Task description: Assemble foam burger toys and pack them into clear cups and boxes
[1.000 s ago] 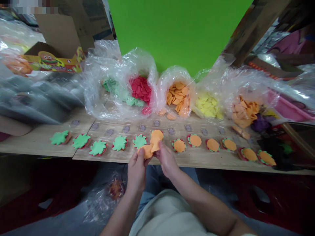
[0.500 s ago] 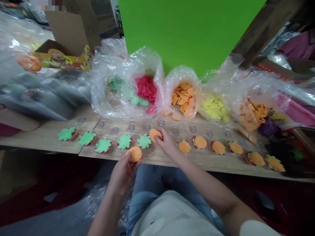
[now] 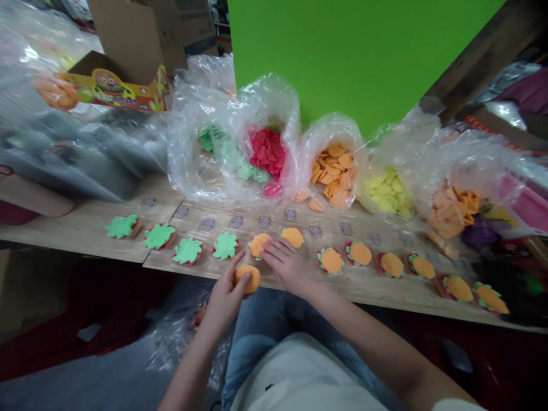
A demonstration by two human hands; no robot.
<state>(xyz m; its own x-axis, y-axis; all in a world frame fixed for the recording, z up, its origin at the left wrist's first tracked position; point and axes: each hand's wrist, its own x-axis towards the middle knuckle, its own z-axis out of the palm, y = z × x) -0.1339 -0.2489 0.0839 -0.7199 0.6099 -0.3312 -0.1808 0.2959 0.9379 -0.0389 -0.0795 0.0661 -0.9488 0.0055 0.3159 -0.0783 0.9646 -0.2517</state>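
My left hand (image 3: 225, 294) pinches a small stack of orange felt discs (image 3: 247, 278) just in front of the wooden board's (image 3: 94, 228) near edge. My right hand (image 3: 286, 265) lies on the board with its fingers stretched out, their tips on an orange disc (image 3: 258, 244) that covers a green leaf stack. Another orange-topped stack (image 3: 293, 236) sits right behind that hand. To the left, a row of stacks shows green leaf tops (image 3: 189, 250). To the right, several stacks carry orange tops (image 3: 360, 253).
Clear plastic bags along the back of the board hold green and red shapes (image 3: 266, 151), orange discs (image 3: 333, 171), yellow pieces (image 3: 387, 191) and more orange pieces (image 3: 454, 211). A printed cardboard box (image 3: 112, 91) and more plastic bags lie at the far left. A green screen stands behind.
My right hand set one orange disc on a stack, then moved left and laid another on the neighbouring green stack. My left hand dropped to the board's edge with the remaining discs.
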